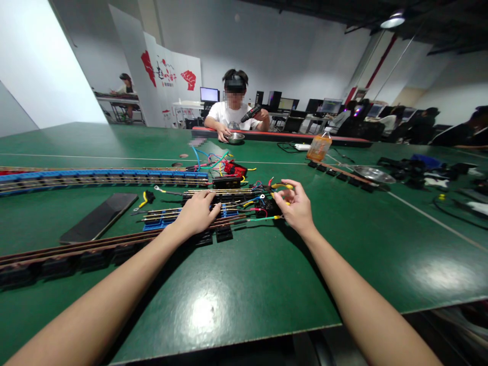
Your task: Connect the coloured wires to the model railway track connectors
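My left hand (198,211) lies palm down with its fingers stretched out over a blue-based strip of brass-coloured rails (158,217). At its right, my right hand (297,208) is closed in a pinch on a yellow wire (281,186) by the strip's wired end. A small black block (267,207) sits there among red, blue and black leads. A green wire (263,219) with a yellow end runs close under the right fingers. One ring terminal (262,196) shows between the hands. What lies under the left palm is hidden.
A black phone (99,218) lies left, near a long copper-railed strip (76,249) and a curved blue strip (102,179). Across the green table (244,305), a person (233,113) holds a power drill (250,113) over a metal bowl (235,138). A bottle (319,146) stands right.
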`<state>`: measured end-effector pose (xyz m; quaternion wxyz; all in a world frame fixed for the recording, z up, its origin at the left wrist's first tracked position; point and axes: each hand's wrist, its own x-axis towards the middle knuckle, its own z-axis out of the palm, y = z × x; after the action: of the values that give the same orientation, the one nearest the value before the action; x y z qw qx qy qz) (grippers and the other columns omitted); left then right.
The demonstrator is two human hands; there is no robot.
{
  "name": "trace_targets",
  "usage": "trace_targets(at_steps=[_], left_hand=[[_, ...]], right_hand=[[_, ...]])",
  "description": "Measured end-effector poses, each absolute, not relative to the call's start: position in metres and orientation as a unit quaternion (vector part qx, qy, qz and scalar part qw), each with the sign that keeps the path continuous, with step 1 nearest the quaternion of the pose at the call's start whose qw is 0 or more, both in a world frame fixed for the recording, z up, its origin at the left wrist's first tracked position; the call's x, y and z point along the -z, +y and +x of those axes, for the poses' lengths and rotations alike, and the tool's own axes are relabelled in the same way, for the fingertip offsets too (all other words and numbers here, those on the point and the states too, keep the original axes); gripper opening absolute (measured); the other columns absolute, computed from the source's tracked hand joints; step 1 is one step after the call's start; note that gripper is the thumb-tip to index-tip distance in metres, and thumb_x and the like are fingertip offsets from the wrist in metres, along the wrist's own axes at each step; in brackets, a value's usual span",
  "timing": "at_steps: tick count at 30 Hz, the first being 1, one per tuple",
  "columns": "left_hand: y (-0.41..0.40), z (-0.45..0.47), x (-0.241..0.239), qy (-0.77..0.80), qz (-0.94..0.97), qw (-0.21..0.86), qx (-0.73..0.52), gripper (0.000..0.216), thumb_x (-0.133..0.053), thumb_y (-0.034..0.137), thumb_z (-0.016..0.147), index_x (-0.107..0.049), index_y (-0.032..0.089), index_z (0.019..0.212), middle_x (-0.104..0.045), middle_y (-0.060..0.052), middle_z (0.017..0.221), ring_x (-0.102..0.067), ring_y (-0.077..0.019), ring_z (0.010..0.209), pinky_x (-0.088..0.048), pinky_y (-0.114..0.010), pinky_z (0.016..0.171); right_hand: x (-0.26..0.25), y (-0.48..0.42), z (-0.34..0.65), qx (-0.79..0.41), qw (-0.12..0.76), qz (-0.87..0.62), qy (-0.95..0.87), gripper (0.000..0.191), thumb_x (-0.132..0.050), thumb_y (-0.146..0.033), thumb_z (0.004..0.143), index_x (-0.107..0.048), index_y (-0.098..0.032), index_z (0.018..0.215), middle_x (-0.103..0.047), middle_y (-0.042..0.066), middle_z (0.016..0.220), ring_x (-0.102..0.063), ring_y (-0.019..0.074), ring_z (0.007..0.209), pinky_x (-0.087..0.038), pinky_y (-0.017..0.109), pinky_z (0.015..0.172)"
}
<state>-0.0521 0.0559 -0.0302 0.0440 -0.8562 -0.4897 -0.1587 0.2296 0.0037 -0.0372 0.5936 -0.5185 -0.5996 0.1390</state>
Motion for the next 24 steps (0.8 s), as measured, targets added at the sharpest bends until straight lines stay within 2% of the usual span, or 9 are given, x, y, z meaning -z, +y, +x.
trace_targets(at_steps=[8, 11, 14, 18, 22, 24], left_hand=[[0.055, -0.051, 0.029, -0.489, -0.857, 0.042, 0.158, 0.051, -0.036, 0.042, 0.096, -0.055, 0.007, 0.128, -0.058, -0.019, 0.13, -0.052, -0.03, 0.123, -0.043, -0.042, 0.103], [0.055, -0.051, 0.029, -0.49, -0.856, 0.042, 0.158, 0.051, -0.036, 0.041, 0.096, -0.056, 0.007, 0.127, -0.059, -0.019, 0.128, -0.052, -0.0304, 0.123, -0.044, -0.042, 0.102], [0.055, -0.051, 0.029, -0.49, -0.856, 0.042, 0.158, 0.05, -0.036, 0.041, 0.096, -0.056, 0.007, 0.127, -0.059, -0.019, 0.129, -0.052, -0.0302, 0.124, -0.044, -0.042, 0.102], [0.054, -0.051, 0.028, -0.494, -0.854, 0.041, 0.159, 0.05, -0.035, 0.041, 0.096, -0.056, 0.009, 0.127, -0.058, -0.018, 0.13, -0.051, -0.0293, 0.124, -0.044, -0.043, 0.102], [0.055, -0.052, 0.029, -0.492, -0.855, 0.037, 0.162, 0.05, -0.035, 0.042, 0.095, -0.056, 0.009, 0.127, -0.058, -0.018, 0.131, -0.051, -0.0299, 0.125, -0.044, -0.043, 0.103], [0.056, -0.052, 0.031, -0.49, -0.855, 0.034, 0.166, 0.05, -0.035, 0.042, 0.095, -0.056, 0.009, 0.127, -0.058, -0.018, 0.131, -0.05, -0.0299, 0.125, -0.044, -0.044, 0.103]], right_hand=[[0.038, 0.008, 0.229, -0.189, 0.637, -0.506, -0.551, 0.048, -0.072, -0.038, 0.075, -0.051, -0.021, 0.116, -0.063, -0.003, 0.071, -0.051, 0.0088, 0.052, -0.04, 0.021, 0.049], [0.038, 0.009, 0.229, -0.185, 0.639, -0.505, -0.55, 0.045, -0.07, -0.037, 0.077, -0.053, -0.021, 0.115, -0.063, -0.003, 0.07, -0.056, 0.0103, 0.055, -0.043, 0.022, 0.051], [0.035, 0.005, 0.227, -0.143, 0.621, -0.511, -0.576, 0.038, -0.064, -0.031, 0.08, -0.054, -0.02, 0.115, -0.068, 0.002, 0.081, -0.062, 0.0121, 0.065, -0.047, 0.022, 0.056], [0.028, -0.007, 0.217, -0.054, 0.577, -0.537, -0.613, 0.041, -0.053, -0.02, 0.082, -0.05, -0.021, 0.122, -0.072, 0.007, 0.103, -0.055, 0.0076, 0.051, -0.043, 0.021, 0.049], [0.025, -0.022, 0.203, 0.033, 0.605, -0.512, -0.608, 0.044, -0.055, -0.017, 0.08, -0.05, -0.021, 0.124, -0.073, 0.006, 0.101, -0.046, 0.0057, 0.041, -0.04, 0.021, 0.041], [0.025, -0.029, 0.196, 0.033, 0.632, -0.477, -0.61, 0.044, -0.056, -0.018, 0.081, -0.05, -0.021, 0.124, -0.073, 0.006, 0.097, -0.051, 0.0072, 0.043, -0.04, 0.021, 0.039]])
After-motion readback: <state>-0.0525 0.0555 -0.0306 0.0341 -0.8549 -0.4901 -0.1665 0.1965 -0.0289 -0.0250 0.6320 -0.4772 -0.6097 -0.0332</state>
